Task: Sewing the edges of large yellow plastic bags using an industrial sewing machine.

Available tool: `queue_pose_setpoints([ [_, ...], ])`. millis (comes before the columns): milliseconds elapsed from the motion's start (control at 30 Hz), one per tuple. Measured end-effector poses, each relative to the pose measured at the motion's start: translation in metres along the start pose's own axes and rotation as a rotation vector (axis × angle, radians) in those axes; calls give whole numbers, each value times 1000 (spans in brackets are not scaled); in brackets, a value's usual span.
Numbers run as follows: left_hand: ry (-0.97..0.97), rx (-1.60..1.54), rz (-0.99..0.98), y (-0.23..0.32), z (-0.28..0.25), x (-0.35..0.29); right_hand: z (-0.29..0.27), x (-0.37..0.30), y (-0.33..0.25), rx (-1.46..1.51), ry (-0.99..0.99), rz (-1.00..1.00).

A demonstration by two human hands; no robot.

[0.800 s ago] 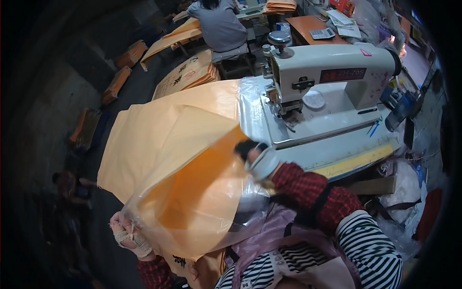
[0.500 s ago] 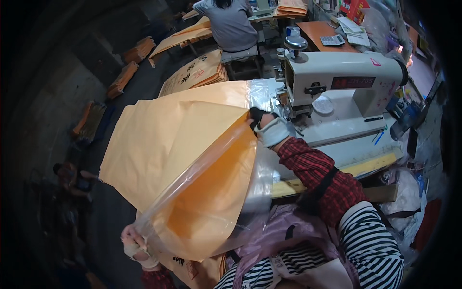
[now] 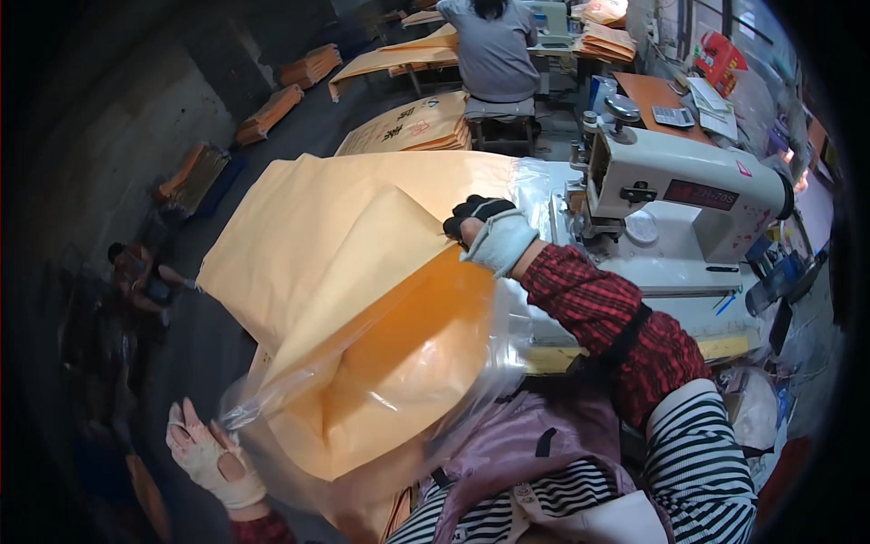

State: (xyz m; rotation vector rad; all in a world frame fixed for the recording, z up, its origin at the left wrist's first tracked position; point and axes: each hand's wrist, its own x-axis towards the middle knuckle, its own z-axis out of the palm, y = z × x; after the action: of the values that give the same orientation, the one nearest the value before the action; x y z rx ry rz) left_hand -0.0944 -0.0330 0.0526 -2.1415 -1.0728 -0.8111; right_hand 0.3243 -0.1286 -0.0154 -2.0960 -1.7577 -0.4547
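A large tan paper bag (image 3: 308,218) with a clear plastic liner (image 3: 317,385) spreads across the work surface toward my lap. Its mouth gapes toward me, showing the orange-lit inside. My right hand (image 3: 485,227), in a black fingertip glove and pale wrist wrap, pinches the upper layer at the mouth's right end. At the lower left, my left hand (image 3: 216,458) wears a light fingerless glove. Its fingers are spread beside the bunched liner edge; whether the thumb side touches the film is hard to see.
A white industrial sewing machine (image 3: 689,172) stands to the right on a white table (image 3: 625,267). Behind the bag lies a stack of printed tan bags (image 3: 408,127). A person in grey (image 3: 497,59) sits at another machine. A calculator (image 3: 672,116) and papers lie at the back right.
My left hand has moved outward to the left and its fingers have spread off the liner. My right hand has drawn the bag's upper layer away from the machine, and the view has shifted.
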Motion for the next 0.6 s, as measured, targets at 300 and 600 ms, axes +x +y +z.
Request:
queue_pose_setpoints([
  [300,-104,-357,166,135,173,-84,15,-125,1,30,-34,110],
  [600,-707,-195,-193,-51,246,-97,58,-173,-87,274,-149,180],
])
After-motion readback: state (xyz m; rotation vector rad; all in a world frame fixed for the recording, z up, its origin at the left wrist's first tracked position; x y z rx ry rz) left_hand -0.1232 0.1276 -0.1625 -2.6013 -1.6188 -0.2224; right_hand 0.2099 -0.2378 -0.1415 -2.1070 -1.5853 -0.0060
